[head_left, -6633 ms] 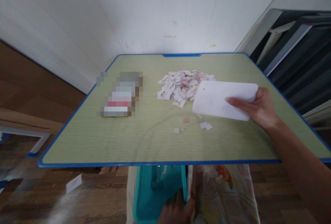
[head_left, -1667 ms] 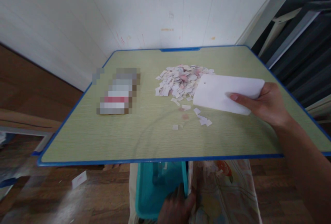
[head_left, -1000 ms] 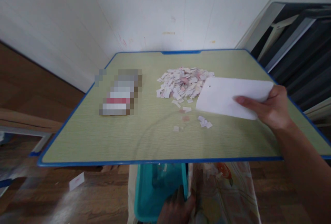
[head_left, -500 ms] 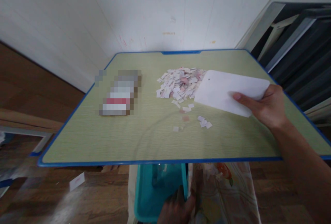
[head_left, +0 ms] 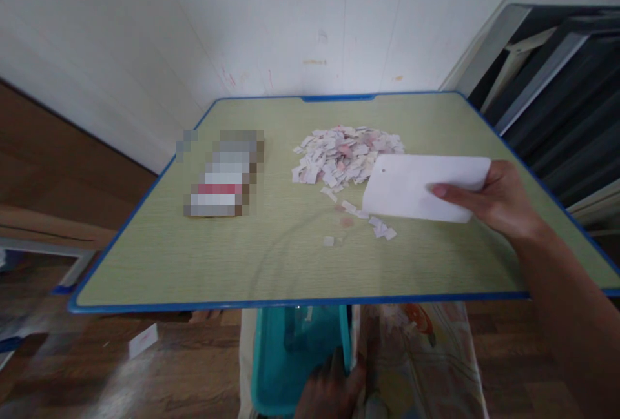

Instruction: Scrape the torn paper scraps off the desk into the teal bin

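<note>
My right hand (head_left: 504, 203) grips a white card (head_left: 421, 186) by its right end, thumb on top. The card is rectangular with rounded corners and a small hole near its left edge. Its left side overlaps the front right of a pile of small paper scraps (head_left: 339, 157), white with a few pinkish ones. Several loose scraps (head_left: 382, 228) lie in front of the pile. Below the table edge, my left hand (head_left: 329, 390) is closed on the right rim of a teal plastic bin (head_left: 274, 380).
The pale green table (head_left: 194, 264) has a raised blue edge. A blurred-out rectangular object (head_left: 220, 177) lies on its left. Behind stands a white wall (head_left: 271, 25); dark folded frames (head_left: 566, 96) lean at the right. A paper piece (head_left: 143, 341) lies on the wooden floor.
The white card in my right hand has turned and shifted toward the near side, uncovering the right part of the scrap pile. My left hand stays at the bin.
</note>
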Available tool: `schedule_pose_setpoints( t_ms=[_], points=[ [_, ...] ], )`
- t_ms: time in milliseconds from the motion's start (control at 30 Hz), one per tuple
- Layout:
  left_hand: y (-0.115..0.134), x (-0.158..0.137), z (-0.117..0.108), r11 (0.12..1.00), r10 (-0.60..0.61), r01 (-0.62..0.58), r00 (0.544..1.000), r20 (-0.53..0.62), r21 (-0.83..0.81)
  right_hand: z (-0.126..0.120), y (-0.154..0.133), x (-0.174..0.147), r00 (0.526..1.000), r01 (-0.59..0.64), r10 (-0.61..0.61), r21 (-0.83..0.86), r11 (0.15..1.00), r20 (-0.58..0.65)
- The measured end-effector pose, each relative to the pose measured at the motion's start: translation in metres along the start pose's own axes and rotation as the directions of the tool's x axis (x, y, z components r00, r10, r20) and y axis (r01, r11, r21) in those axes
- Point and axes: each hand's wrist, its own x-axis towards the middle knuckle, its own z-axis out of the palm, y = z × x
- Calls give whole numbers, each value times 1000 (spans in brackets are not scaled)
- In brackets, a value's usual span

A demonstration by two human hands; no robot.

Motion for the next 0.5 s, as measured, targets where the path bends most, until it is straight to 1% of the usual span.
schedule_pose_setpoints(
  t_ms=[67,167,233,300,367,400,467,500],
  points=[
    [0,0,-2,1000,-2,2,1000,-11,23,-5,0,1,1000,-24,24,43,999,-2],
    [0,0,0,999,12,-10,999,-46,39,-8,-6,9,995,23,-1,206,978,-103],
    [-1,1,5,999,19,-14,996,-87,49,-6,-11,19,992,42,-5,298,954,-124],
    [-2,1,14,998,15,-5,988,-152,67,1,-13,29,997,21,12,389,921,-82],
    [-3,2,25,997,19,2,969,-246,83,9,-11,37,999,-24,35,458,889,-15],
    [-3,2,30,997,28,-7,959,-281,76,13,-8,38,998,-65,61,479,875,23],
    [-3,4,37,996,36,-2,930,-365,91,18,-1,39,991,-131,112,477,869,67],
    [-3,4,40,995,39,1,915,-402,100,19,3,38,986,-164,131,448,879,104]
  ],
)
